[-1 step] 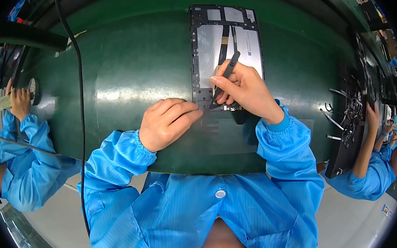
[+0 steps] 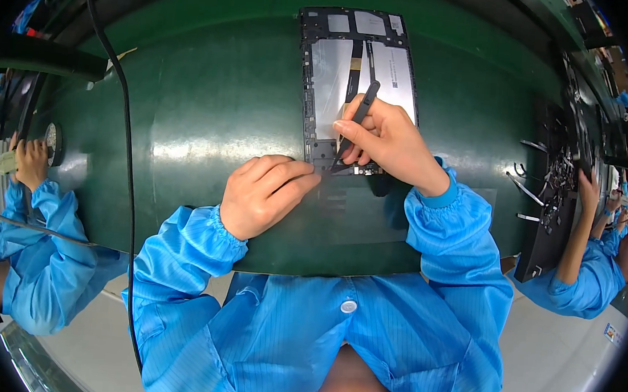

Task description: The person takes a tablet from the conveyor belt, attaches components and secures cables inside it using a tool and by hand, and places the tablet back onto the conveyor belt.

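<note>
An opened tablet point(image 2: 329, 80) lies on the green table, its black frame and silver inner plates uncovered. My right hand point(image 2: 387, 139) is closed around black tweezers point(image 2: 369, 101), which slant down to the tablet's near end. Their tips come down among small parts by the near-left corner. Beside them, my left hand point(image 2: 267, 193) has its fingers curled together, with the fingertips on that same corner; its thumb is mostly hidden. A dark flat ribbon cable point(image 2: 353, 78) with a tan patch runs lengthwise along the middle of the tablet, partly covered by my right hand.
A black cable point(image 2: 126, 124) hangs across the left of the table point(image 2: 211, 101). At the right stands a black tray point(image 2: 544, 234) with several small cable-like parts. Co-workers in blue sit on both sides; one hand point(image 2: 32, 163) at the left is near a round container point(image 2: 54, 143).
My hands, the tweezers and the tablet keep their places. The co-worker's hand at the far right has shifted slightly nearer.
</note>
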Tool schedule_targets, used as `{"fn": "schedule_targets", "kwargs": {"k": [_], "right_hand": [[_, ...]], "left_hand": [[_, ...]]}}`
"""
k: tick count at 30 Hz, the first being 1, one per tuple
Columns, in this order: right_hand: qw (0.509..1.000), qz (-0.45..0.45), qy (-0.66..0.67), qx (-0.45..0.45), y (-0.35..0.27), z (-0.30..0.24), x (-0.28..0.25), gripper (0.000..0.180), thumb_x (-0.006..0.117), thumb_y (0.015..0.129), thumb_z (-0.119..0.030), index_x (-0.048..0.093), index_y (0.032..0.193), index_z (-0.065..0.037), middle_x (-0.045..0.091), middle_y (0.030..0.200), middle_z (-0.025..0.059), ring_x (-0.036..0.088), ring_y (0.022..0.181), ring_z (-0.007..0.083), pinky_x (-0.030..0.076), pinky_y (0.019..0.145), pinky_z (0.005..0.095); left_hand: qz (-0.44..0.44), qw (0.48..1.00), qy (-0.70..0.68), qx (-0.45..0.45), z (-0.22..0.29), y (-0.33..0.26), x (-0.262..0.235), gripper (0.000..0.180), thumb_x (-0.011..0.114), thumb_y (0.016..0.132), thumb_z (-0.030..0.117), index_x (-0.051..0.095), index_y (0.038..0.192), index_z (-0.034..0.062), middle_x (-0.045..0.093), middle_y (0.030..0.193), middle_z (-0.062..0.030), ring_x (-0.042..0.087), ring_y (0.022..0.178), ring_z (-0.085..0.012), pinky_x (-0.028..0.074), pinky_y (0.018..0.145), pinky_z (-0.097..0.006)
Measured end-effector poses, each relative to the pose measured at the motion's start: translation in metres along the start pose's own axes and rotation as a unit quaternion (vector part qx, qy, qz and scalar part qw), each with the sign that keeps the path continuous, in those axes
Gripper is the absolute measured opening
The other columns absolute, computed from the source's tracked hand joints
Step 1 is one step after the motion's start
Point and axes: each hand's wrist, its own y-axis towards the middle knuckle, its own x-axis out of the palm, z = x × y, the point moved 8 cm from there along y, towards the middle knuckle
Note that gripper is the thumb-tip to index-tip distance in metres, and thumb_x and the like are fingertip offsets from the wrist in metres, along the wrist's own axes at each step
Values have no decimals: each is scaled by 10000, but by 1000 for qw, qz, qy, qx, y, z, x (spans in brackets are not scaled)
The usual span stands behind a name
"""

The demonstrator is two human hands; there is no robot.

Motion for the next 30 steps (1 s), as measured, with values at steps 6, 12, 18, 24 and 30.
{"fn": "schedule_targets", "kwargs": {"k": [6, 12, 18, 24, 30], "right_hand": [[1000, 4, -14, 6, 0, 2, 2, 178, 633, 1004, -200, 584, 1023, -30, 661, 792, 34, 683, 666, 94, 518, 543, 195], [1000, 15, -11, -13, -2, -2, 1, 210, 660, 984, -198, 592, 1000, 1, 697, 782, 97, 699, 692, 139, 558, 578, 274], [994, 91, 30, -54, -26, 1, -28, 148, 653, 986, -151, 587, 981, -18, 659, 822, 36, 653, 698, 93, 521, 576, 235], [979, 123, -71, -148, -36, -1, -25, 134, 680, 960, -118, 589, 964, -19, 587, 709, 0, 529, 609, 47, 396, 535, 237], [986, 106, -37, -127, -40, 8, -27, 136, 682, 960, -117, 591, 961, -16, 633, 743, 18, 566, 643, 43, 410, 546, 227]], "left_hand": [[-2, 1000, 0, -3, 0, -4, 0, 406, 717, 661, 94, 724, 1067, 110, 678, 1046, -12, 643, 917, -196, 535, 720, -318], [-62, 996, 68, 19, 13, 1, 2, 457, 658, 698, 121, 738, 1148, 147, 670, 1072, -29, 651, 917, -206, 536, 719, -318], [-71, 997, 40, 1, 7, 7, 0, 432, 667, 694, 102, 745, 1117, 131, 658, 1026, -39, 657, 922, -220, 548, 741, -333], [-54, 998, 25, 2, 7, 9, 0, 390, 680, 701, 86, 753, 1082, 126, 656, 994, -46, 666, 909, -233, 555, 741, -344], [-38, 999, 23, 5, 13, 5, 2, 399, 701, 685, 71, 752, 1077, 130, 658, 995, -46, 668, 912, -239, 554, 740, -345]]}}
